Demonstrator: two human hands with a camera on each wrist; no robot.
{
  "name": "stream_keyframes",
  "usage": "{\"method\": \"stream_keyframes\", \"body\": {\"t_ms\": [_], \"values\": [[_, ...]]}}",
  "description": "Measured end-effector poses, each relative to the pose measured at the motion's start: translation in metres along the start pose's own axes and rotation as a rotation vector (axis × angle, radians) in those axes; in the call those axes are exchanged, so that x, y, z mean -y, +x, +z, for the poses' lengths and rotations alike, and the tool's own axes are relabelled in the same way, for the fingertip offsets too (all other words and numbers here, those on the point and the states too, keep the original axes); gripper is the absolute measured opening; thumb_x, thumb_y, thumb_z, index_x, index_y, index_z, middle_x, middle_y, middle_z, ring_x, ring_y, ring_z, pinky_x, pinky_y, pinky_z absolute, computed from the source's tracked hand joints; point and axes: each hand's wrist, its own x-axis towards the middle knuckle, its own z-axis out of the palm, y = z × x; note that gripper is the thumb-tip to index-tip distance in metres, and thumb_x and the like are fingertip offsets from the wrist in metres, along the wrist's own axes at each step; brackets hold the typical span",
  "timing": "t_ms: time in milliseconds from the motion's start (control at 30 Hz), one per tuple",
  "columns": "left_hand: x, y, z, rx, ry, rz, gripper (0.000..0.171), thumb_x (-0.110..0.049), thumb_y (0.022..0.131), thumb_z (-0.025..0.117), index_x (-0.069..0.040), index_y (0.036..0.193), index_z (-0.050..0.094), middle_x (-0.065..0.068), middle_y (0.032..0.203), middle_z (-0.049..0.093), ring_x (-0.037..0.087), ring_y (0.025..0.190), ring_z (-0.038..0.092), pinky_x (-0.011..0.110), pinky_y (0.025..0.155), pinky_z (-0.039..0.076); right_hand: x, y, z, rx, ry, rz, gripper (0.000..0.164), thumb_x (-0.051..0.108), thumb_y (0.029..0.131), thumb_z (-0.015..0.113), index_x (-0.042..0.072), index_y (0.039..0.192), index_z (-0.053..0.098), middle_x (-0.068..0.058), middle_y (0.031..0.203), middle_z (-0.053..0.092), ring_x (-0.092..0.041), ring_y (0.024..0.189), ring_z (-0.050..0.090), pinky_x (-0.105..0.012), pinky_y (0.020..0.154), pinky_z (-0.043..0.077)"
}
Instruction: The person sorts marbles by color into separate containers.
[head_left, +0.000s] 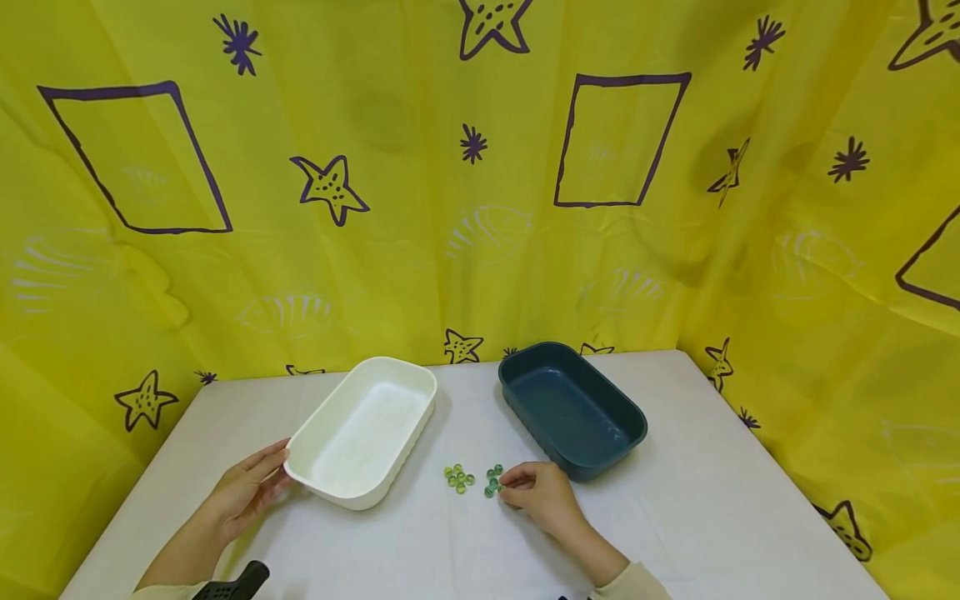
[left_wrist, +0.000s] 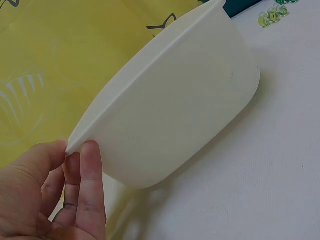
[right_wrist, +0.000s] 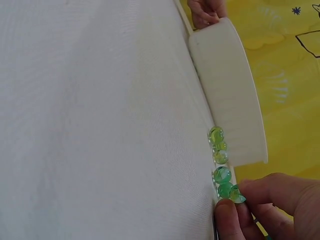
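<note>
At the near left corner of a white plastic basin [head_left: 367, 433], my left hand [head_left: 243, 492] pinches the rim between thumb and fingers. The left wrist view shows the thumb at the rim and fingertips against the outer wall [left_wrist: 175, 105]. My right hand [head_left: 546, 497] reaches down beside a small cluster of green glass marbles [head_left: 492, 473]. In the right wrist view, its thumb and finger pinch a yellow-green marble [right_wrist: 237, 194], right against the green ones. A cluster of yellow-green marbles [head_left: 460, 478] lies just to the left, between the basin and my right hand.
A dark teal basin [head_left: 570, 408] stands at the back right, behind my right hand. Both basins rest on a table with a white cloth [head_left: 420, 550]. A yellow patterned curtain [head_left: 420, 275] borders the table at the back and sides. A black object [head_left: 238, 581] shows near my left forearm.
</note>
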Motion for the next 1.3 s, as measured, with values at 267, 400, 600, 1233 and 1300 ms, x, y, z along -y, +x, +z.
{"method": "stream_keyframes", "body": {"t_ms": [267,400,600,1233,1300], "values": [[-0.002,-0.001,0.000,0.011,0.003,0.006,0.029,-0.022,0.102,0.055,-0.040,0.086,0.070,-0.013,0.090,0.066,0.000,0.080,0.064,0.011,0.071,0.055,0.001,0.002,-0.001,0.006,0.047,-0.005,0.012,0.000,0.077,0.076,-0.002,0.089,0.074,-0.008,0.081,0.073,-0.012,0.066,0.067,-0.020,0.055,0.054],[-0.002,-0.001,0.001,0.009,0.012,0.015,0.029,-0.021,0.102,0.055,-0.039,0.086,0.070,-0.013,0.090,0.066,0.001,0.080,0.064,0.011,0.071,0.055,0.003,0.002,-0.003,0.024,0.119,0.016,0.015,-0.002,0.078,0.075,-0.006,0.092,0.073,-0.013,0.085,0.073,-0.013,0.069,0.069,-0.022,0.060,0.058],[-0.002,-0.001,0.000,0.018,0.000,0.016,0.030,-0.020,0.102,0.055,-0.039,0.086,0.071,-0.013,0.090,0.066,0.001,0.080,0.064,0.012,0.071,0.055,0.010,0.003,-0.005,0.072,0.247,0.069,0.021,-0.001,0.080,0.074,-0.012,0.097,0.071,-0.017,0.091,0.073,-0.013,0.074,0.069,-0.026,0.068,0.061],[-0.001,0.000,0.000,0.017,0.015,0.004,0.029,-0.020,0.102,0.056,-0.040,0.086,0.070,-0.013,0.091,0.066,0.001,0.080,0.064,0.012,0.069,0.055,0.022,0.009,-0.008,0.180,0.351,0.120,0.025,-0.001,0.084,0.070,-0.015,0.105,0.068,-0.013,0.092,0.073,-0.011,0.077,0.069,-0.027,0.074,0.060],[-0.001,-0.001,0.000,0.017,0.022,0.006,0.028,-0.020,0.101,0.057,-0.040,0.086,0.070,-0.013,0.091,0.066,0.001,0.081,0.064,0.012,0.070,0.055,0.023,0.010,-0.007,0.186,0.353,0.116,0.025,-0.001,0.085,0.070,-0.015,0.106,0.068,-0.013,0.092,0.073,-0.011,0.078,0.069,-0.027,0.074,0.060]]}}
